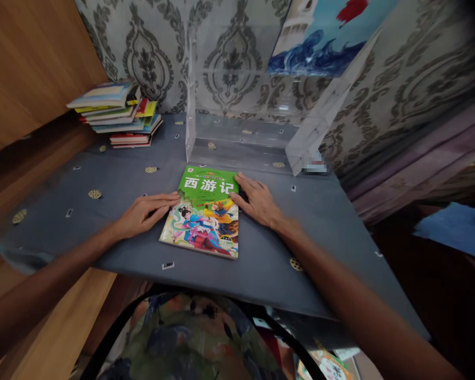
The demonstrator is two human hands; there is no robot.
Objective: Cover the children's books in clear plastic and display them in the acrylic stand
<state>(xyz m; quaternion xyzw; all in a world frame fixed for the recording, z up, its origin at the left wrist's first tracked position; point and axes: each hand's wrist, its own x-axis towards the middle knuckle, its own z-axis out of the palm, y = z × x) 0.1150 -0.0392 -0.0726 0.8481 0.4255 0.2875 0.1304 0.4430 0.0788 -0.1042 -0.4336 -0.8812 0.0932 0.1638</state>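
A picture book with a green top and colourful cartoon figures lies flat on the grey-blue cloth of the table, right in front of me. My left hand rests palm down on the cloth, fingers stretched out and touching the book's left edge. My right hand lies flat too, fingers extended along the book's right edge near its upper corner. Neither hand holds anything.
A stack of several thin books sits at the table's back left. A clear acrylic stand stands at the back centre, against patterned wallpaper. A wooden panel closes the left side. The table's right edge drops to a dark floor.
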